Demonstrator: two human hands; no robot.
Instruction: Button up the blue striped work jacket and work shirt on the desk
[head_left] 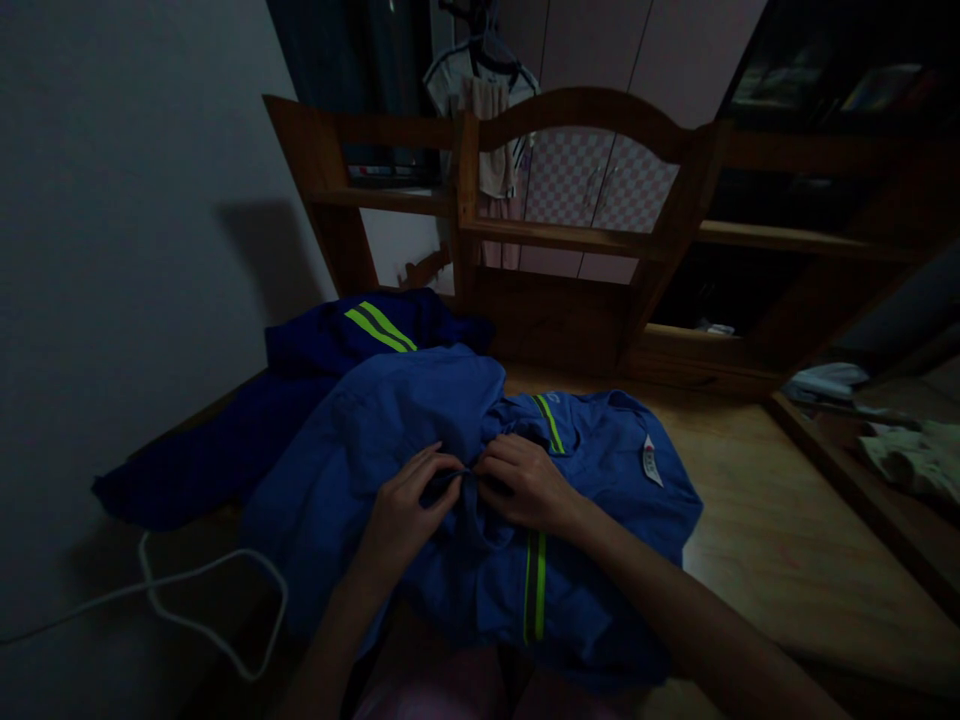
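A blue work jacket [615, 480] with yellow-green reflective stripes and a white label lies spread in front of me. My left hand [415, 500] pinches a fold of its cloth between thumb and fingers. Close beside it, my right hand [525, 482] grips the same edge, fingertips nearly meeting the left ones. Whether a button or other fastener sits between the fingers is hidden. Behind and to the left lies a darker blue garment [315, 370] with a similar stripe, partly covered by the lighter cloth.
The jacket rests on a wooden surface [750, 510] backed by a wooden shelf frame [555, 240]. A white cable [202, 570] loops at the lower left beside a pale wall [150, 200]. Clothes [491, 120] hang beyond the frame, and pale cloth [911, 455] lies at the right.
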